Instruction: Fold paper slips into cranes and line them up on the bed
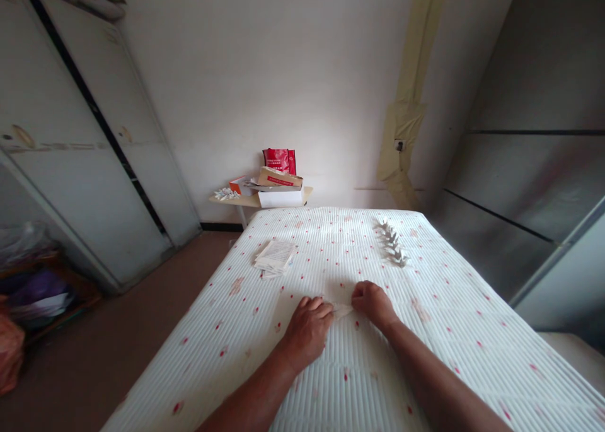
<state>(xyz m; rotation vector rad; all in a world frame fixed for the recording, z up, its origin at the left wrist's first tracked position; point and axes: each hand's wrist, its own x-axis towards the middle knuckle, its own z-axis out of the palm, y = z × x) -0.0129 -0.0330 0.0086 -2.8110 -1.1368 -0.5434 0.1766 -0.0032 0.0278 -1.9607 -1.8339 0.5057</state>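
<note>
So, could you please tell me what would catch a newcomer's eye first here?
The left hand and right hand meet mid-bed, pressing a small white paper onto the dotted cover. A row of folded pieces lies beyond the right hand, a paper stack beyond the left. A red bag sits on the far table.

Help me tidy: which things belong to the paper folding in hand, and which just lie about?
In use: paper under left hand and right hand; paper stack; folded pieces.
Lying about: boxes, red bag, wardrobe.
</note>
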